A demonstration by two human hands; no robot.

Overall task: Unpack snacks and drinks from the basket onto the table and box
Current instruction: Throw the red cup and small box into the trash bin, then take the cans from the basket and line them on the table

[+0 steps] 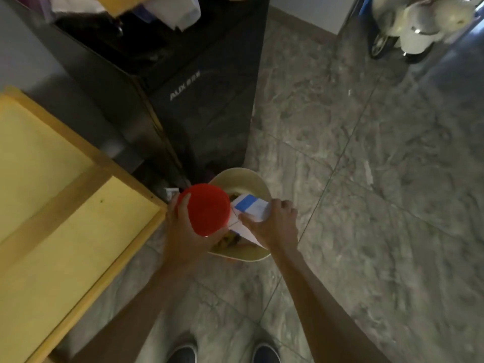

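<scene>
A pale round basket (pixel 251 179) stands on the tiled floor just in front of my feet. My left hand (pixel 180 231) grips a container with a red round lid (pixel 207 209), held above the basket's left side. My right hand (pixel 275 224) is closed around a white carton with a blue band (pixel 252 205), tilted over the basket. Under both hands, some yellowish-brown packets (pixel 230 241) show inside the basket; most of its contents are hidden.
A yellow wooden table (pixel 52 205) fills the left side, its corner close to my left hand. A tall black appliance marked AUX (pixel 199 113) stands behind the basket. A parked scooter (pixel 419 24) sits far right. My shoes (pixel 225 352) are at the bottom edge.
</scene>
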